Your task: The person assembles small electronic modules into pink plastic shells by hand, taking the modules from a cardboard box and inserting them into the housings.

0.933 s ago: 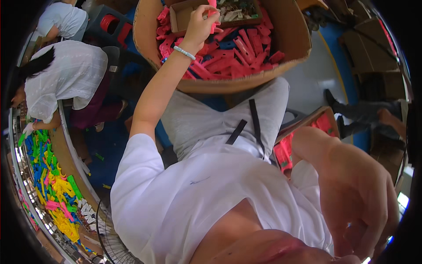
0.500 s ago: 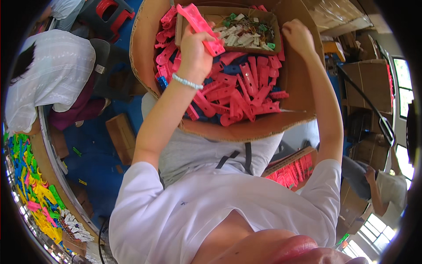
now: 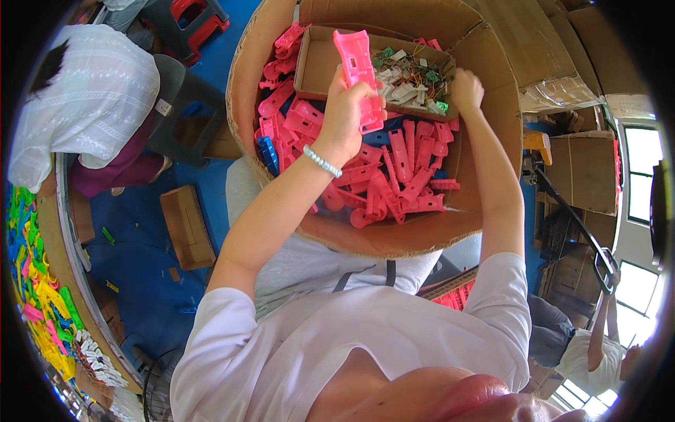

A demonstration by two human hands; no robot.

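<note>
The left hand [image 3: 343, 116] gripped a long, pink, channel-shaped plastic part [image 3: 357, 63] over a large, open, brown cardboard box [image 3: 394, 239]. Inside the box, toward its right, the right hand [image 3: 467, 91] had its fingers curled at the end of a shallow brown cardboard tray [image 3: 320, 63]; whether it gripped anything could not be told. The tray, at the box's far side, held small white plastic pieces [image 3: 404, 91] with thin wires. Loose pink plastic parts [image 3: 383, 183] lay heaped in the box's near half.

Pink casing [image 3: 355, 60] smooth plastic; carton [image 3: 380, 243] matt cardboard; grey stool [image 3: 172, 84] probably plastic.
</note>
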